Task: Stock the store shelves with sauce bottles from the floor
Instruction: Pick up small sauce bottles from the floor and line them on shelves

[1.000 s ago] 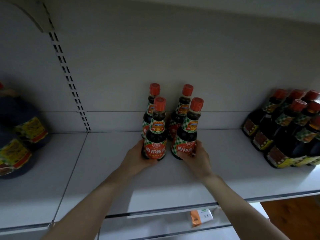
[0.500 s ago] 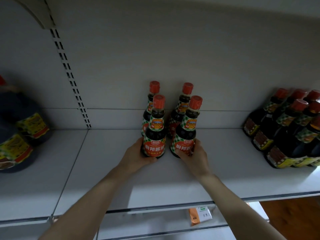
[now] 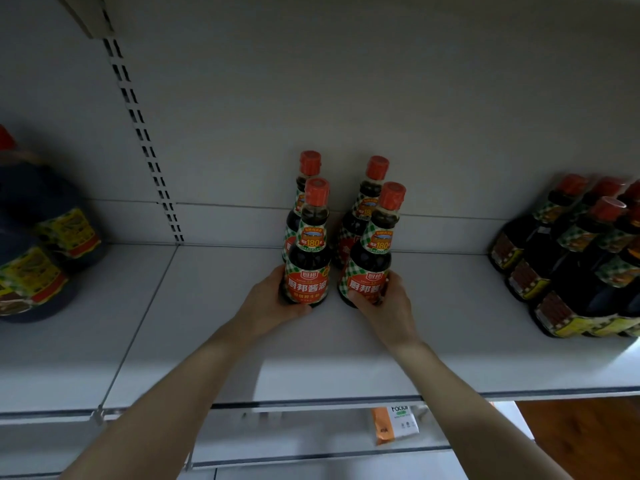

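the left hand point(image 3: 273, 299) is wrapped round the lower body of the near left bottle point(image 3: 307, 268), with the thumb laid along the foot of the label and the fingers hidden behind. the right hand point(image 3: 384, 306) is curled round the base of the near right bottle point(image 3: 369, 271) in like manner. both bottles are stood upright on the shelf point(image 3: 207, 323), about its middle, with a narrow gap between them. just behind them, a far left bottle point(image 3: 292, 220) and a far right bottle point(image 3: 360, 209) are set close to the back panel; contact with the near pair cannot be told.

handling, as judged: the bottles are filled with dark sauce and are taken to be rigid, fairly heavy for their build and breakable if toppled. the wide labelled belly is judged the sound place to be held, the smooth narrow neck and red cap less so. release is best made once both bases sit flat.

further out, larger dark bottles point(image 3: 571, 254) are grouped at the right, well apart. blurred jugs point(image 3: 45, 258) with yellow labels are seen at the left edge. a tag point(image 3: 394, 424) is hung below the near lip.
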### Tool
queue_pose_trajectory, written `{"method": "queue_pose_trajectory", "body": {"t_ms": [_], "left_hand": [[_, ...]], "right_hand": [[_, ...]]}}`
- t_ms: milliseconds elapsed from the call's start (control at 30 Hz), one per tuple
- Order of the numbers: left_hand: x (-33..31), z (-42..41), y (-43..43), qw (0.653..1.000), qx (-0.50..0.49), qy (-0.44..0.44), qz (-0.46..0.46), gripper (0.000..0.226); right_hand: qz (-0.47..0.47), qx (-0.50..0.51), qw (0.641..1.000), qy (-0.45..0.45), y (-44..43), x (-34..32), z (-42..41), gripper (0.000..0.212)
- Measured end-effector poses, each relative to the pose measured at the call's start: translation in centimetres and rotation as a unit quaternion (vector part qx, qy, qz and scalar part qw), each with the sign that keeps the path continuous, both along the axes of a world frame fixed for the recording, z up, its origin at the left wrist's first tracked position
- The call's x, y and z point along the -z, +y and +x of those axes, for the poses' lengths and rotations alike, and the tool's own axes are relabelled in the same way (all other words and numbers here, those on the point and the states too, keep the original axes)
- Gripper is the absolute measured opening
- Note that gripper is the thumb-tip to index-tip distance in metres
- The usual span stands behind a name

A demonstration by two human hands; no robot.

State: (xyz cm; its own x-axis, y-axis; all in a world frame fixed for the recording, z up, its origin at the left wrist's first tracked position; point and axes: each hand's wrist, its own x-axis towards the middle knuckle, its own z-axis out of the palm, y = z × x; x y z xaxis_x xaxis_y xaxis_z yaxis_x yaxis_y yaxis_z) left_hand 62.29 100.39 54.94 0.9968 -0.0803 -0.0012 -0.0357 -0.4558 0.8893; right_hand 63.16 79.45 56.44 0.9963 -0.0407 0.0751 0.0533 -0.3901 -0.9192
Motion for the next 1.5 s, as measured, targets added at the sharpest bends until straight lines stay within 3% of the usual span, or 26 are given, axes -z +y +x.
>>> {"method": "queue_pose_trajectory", "body": {"t_ms": [200, 367, 500, 600, 700, 867, 1133, 1500], "left_hand": [[-0.2, 0.0, 0.0, 1.0, 0.002, 0.015, 0.027, 0.107], [-0.8, -0.9, -0.2, 0.989, -0.021, 0.013, 0.143, 0.107], [-1.2, -3.2, 0.0, 0.951, -0.034, -0.021, 0.305, 0.083], [-1.9, -6.6, 1.3, 0.923, -0.033, -0.034, 0.382, 0.09], [-2.2, -9.9, 3.5, 0.901, -0.049, -0.085, 0.423, 0.075], [-3.8, -15.8, 8.1, 0.874, -0.097, -0.083, 0.469, 0.059], [-4.0, -32.6, 19.0, 0.864, -0.213, 0.022, 0.456, 0.063], [-1.3, -58.2, 28.5, 0.795, -0.413, 0.146, 0.421, 0.062]], "right_hand": [[-0.014, 0.002, 1.0, 0.004, -0.1, 0.2, 0.1, 0.059], [-0.066, -0.006, 0.997, 0.038, -0.6, 0.1, 0.2, 0.065], [-0.279, -0.037, 0.956, 0.079, -1.9, 0.0, -0.5, 0.065], [-0.384, -0.08, 0.918, 0.065, -2.7, -0.6, -2.1, 0.062], [-0.379, -0.106, 0.919, -0.003, -1.4, -1.1, -4.1, 0.051], [-0.352, -0.183, 0.913, -0.092, 5.7, -2.5, -7.3, 0.045], [-0.291, -0.349, 0.88, -0.14, 22.5, -2.8, -17.1, 0.047], [-0.26, -0.539, 0.789, -0.141, 40.4, -0.2, -34.6, 0.047]]}}
